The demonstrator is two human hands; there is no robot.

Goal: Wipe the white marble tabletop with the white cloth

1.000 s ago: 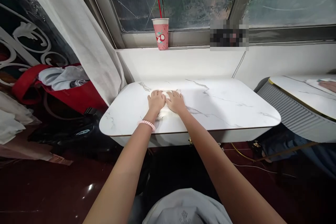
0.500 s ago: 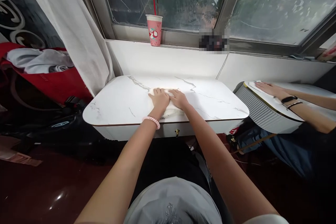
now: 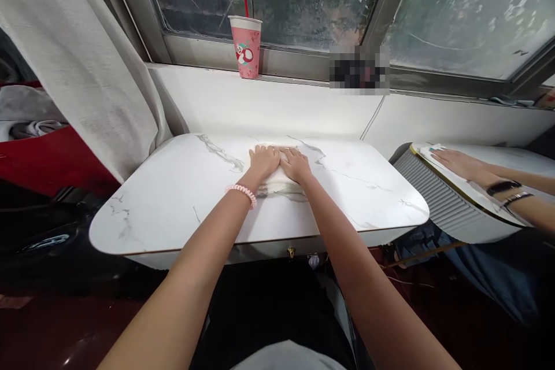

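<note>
The left hand [image 3: 263, 162] and right hand [image 3: 295, 165] lie flat, palms down, fingers outstretched, side by side on a white cloth [image 3: 280, 186], straight ahead at twelve o'clock on the marble-patterned table [image 3: 160, 196]; a pink cup [image 3: 247, 49] stands at their eleven o'clock, a co-worker's hand [image 3: 460, 165] at three

A cream-white cloth [image 3: 280, 187], soft-looking and creased, lies low and spread on the white table [image 3: 173, 196], slightly off the middle of its top towards 12 o'clock, largely covered from above, with a rumpled strip showing along its 6 o'clock side. The table has a long top with rounded corners and a thin brown line along the 6 o'clock edge; grey marble-like veins cross it, one broad streak at 10 o'clock from the cloth, fainter ones out at 9 and 3.
</note>
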